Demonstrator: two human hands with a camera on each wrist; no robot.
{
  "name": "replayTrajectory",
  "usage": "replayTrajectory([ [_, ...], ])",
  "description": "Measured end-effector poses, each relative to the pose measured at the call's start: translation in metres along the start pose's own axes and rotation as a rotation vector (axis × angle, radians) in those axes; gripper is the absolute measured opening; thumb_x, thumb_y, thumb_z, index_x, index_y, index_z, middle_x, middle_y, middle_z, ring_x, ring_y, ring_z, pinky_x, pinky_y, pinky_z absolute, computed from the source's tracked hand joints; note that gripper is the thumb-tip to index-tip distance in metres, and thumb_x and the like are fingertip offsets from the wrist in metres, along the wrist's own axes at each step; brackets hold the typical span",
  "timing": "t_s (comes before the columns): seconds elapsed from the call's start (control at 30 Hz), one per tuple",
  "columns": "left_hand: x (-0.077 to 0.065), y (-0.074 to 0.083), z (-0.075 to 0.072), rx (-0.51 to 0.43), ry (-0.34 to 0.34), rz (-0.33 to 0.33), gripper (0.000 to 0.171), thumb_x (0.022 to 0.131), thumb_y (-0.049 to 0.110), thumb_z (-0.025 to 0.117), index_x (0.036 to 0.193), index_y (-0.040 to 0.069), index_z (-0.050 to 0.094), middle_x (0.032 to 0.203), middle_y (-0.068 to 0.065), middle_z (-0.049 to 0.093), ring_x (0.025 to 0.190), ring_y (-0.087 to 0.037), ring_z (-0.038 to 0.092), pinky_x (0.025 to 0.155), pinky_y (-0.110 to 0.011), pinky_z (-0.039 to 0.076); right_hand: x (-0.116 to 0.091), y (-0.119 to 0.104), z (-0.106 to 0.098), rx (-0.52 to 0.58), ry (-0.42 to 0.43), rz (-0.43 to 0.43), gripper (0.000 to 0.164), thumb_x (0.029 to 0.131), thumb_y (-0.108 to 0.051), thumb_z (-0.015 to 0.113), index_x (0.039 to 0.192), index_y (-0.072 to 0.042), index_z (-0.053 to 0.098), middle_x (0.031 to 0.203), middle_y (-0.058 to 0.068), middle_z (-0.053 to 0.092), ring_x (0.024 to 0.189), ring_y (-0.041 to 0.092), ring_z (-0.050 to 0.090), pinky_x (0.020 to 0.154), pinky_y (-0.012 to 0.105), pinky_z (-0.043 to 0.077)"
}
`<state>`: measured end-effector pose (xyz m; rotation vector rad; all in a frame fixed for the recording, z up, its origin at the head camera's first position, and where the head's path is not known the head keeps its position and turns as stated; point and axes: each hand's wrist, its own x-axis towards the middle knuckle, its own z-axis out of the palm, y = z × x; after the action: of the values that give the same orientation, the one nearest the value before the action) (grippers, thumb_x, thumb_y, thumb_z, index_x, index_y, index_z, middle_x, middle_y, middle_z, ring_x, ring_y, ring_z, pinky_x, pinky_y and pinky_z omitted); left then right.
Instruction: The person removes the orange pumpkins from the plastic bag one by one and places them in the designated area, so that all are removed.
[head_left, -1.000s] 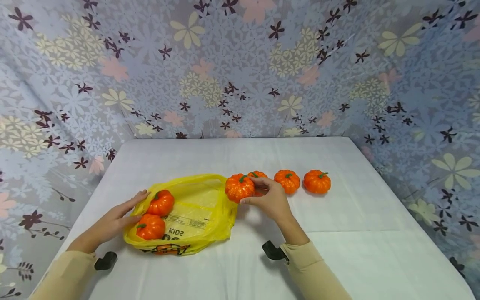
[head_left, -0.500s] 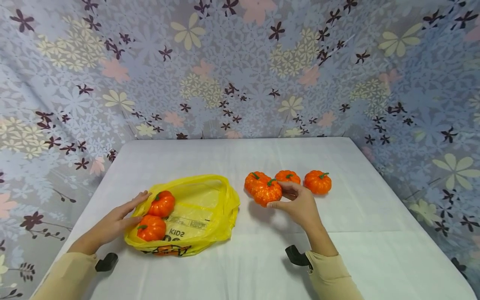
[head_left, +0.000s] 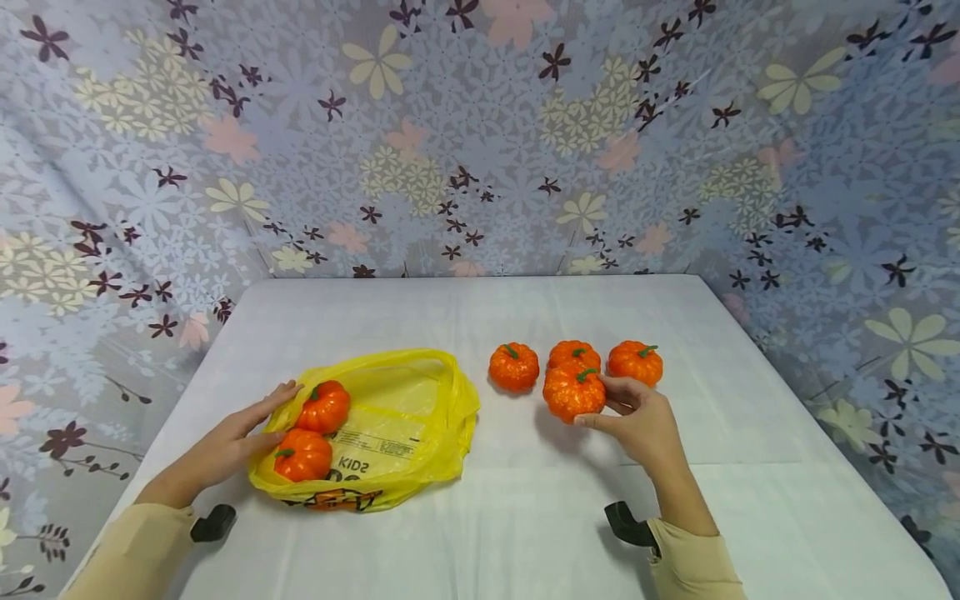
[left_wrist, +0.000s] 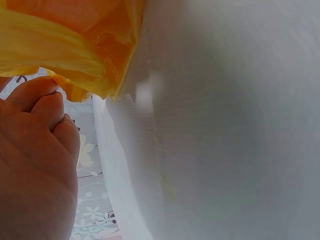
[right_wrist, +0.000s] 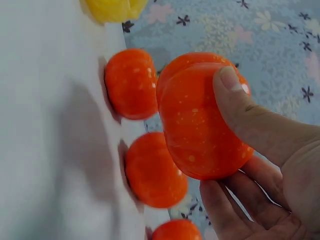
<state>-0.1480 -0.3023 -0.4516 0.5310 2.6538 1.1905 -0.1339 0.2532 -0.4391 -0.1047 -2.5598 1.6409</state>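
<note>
Over the right half of the white table, the right hand has an orange pumpkin gripped between thumb and fingers, and it looks lifted off the surface. So the relation that counts is probably held pumpkin vs. yellow bag: the bag lies well off to the left, mouth spread, with an upper pumpkin and a lower pumpkin against its left side. The pumpkin's squat and round, so no real long axis, but its stem points up and rightward.

The left hand is the one by the bag, touching its left edge; can't tell if it's pinching the plastic or just resting there. The left wrist view doesn't settle it, since the plastic hides the fingertips.

From the head, the held pumpkin partly covers the middle pumpkin of the back row, between the leftmost pumpkin and the rightmost pumpkin. Right wrist view pulls those two apart nicely and shows the thumb pressed flat on the skin, but no stem on the held one.
</note>
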Motion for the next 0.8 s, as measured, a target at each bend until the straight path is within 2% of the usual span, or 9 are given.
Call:
replayTrajectory([
  [0.27,0.001,0.002,-0.002,0.006,-0.004,-0.011,0.064,0.099,0.02,0.057,0.158,0.009,0.034,0.163,-0.023,0.021,0.147,-0.052,0.014,0.105,-0.081,0.012,-0.009,0.012,-0.023,-0.073,0.032,0.036,0.074,0.075,-0.023,0.091,0.135,0.005,0.058,0.13,0.024,0.062,0.122,0.035,0.061,0.096,0.035,0.05],
  [0.53,0.0,0.001,-0.002,0.0,-0.006,-0.012,0.064,0.098,0.021,0.058,0.157,0.009,0.035,0.162,-0.023,0.022,0.147,-0.052,0.015,0.104,-0.082,0.012,-0.022,0.029,-0.045,-0.112,0.054,0.161,0.079,0.076,-0.03,0.09,0.138,0.004,0.055,0.14,0.024,0.056,0.126,0.037,0.057,0.09,0.024,0.052],
  [0.8,0.0,0.002,0.0,0.009,-0.006,-0.007,0.064,0.099,0.023,0.058,0.157,0.009,0.035,0.162,-0.024,0.022,0.146,-0.053,0.015,0.104,-0.082,0.013,-0.032,0.046,-0.062,-0.169,0.092,0.237,0.087,0.075,-0.037,0.09,0.141,0.005,0.052,0.144,0.026,0.051,0.128,0.041,0.055,0.092,0.035,0.05],
])
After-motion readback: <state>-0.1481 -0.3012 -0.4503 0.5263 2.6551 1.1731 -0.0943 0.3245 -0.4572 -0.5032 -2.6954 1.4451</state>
